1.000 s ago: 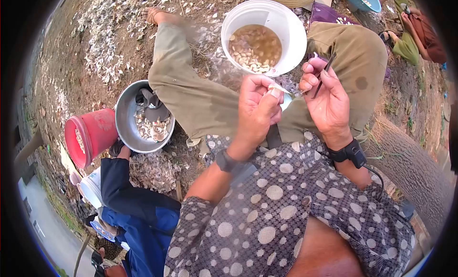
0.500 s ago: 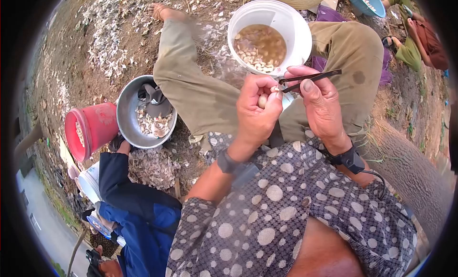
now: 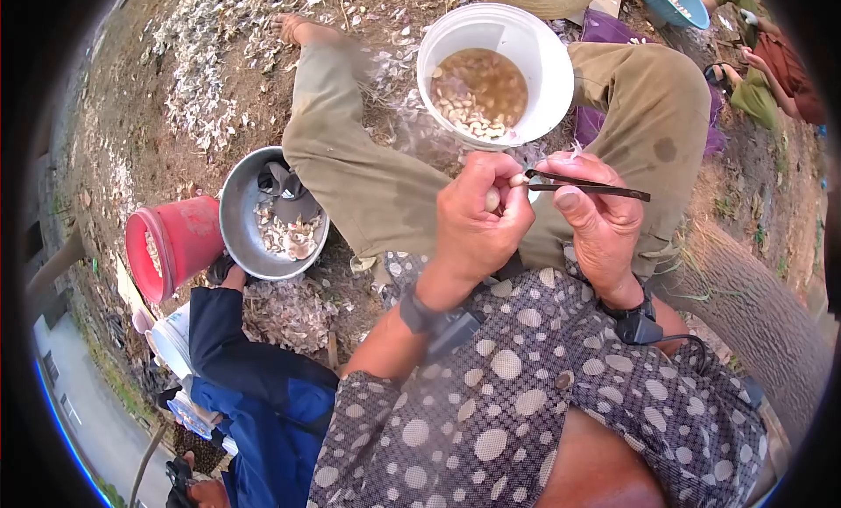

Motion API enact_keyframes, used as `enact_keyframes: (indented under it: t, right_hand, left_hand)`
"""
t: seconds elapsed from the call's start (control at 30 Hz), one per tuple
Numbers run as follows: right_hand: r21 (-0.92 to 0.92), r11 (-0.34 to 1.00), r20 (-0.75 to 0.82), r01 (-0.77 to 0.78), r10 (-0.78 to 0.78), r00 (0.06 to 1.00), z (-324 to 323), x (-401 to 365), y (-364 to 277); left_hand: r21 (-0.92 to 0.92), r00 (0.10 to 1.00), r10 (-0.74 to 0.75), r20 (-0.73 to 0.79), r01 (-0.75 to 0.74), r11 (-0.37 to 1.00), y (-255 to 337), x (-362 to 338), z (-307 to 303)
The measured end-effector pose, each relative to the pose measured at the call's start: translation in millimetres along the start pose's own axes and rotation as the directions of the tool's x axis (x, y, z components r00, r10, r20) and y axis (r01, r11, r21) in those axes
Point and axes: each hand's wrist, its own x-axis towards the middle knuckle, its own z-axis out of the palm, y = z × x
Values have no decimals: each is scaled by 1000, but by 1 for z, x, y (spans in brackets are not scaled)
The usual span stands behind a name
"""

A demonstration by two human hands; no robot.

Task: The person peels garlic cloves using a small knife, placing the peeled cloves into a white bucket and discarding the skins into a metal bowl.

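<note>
Dark metal tweezers [image 3: 596, 187] are held in my right hand [image 3: 596, 223], their tips pointing left. They meet a small pale nut [image 3: 519, 180] pinched between the thumb and finger of my left hand [image 3: 482, 215]. Another pale nut [image 3: 493, 199] rests inside the curled fingers of that hand. Beyond both hands stands a white bucket [image 3: 554, 66] holding brownish water and many pale curved nuts [image 3: 473, 121]. A pale flake clings near my right fingertips.
At left are a metal bowl [image 3: 238, 219] with nuts and a dark cloth, and a red bucket [image 3: 188, 236]. A person in blue [image 3: 263, 403] sits lower left. A blue basin [image 3: 653, 2] and another person [image 3: 788, 70] are at upper right. A trunk [image 3: 745, 306] lies at right.
The tweezers have tilted, their back end now lower and farther right. Both hands sit slightly lower in view. The person at upper right has moved a hand.
</note>
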Motion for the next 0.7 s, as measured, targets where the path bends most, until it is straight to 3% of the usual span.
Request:
enact_keyframes:
  t: [0.13,0.23,0.7]
  right_hand:
    - [-23,1000,25,20,-19,1000,-5,2,2]
    - [66,997,18,-38,36,999,-4,2,-1]
    - [51,999,22,8,-9,1000,-10,2,3]
  left_hand:
    - [18,1000,-12,22,12,1000,2,1,-1]
    - [16,999,-25,34,24,1000,4,2,-1]
    - [57,996,59,67,-63,996,3,6,1]
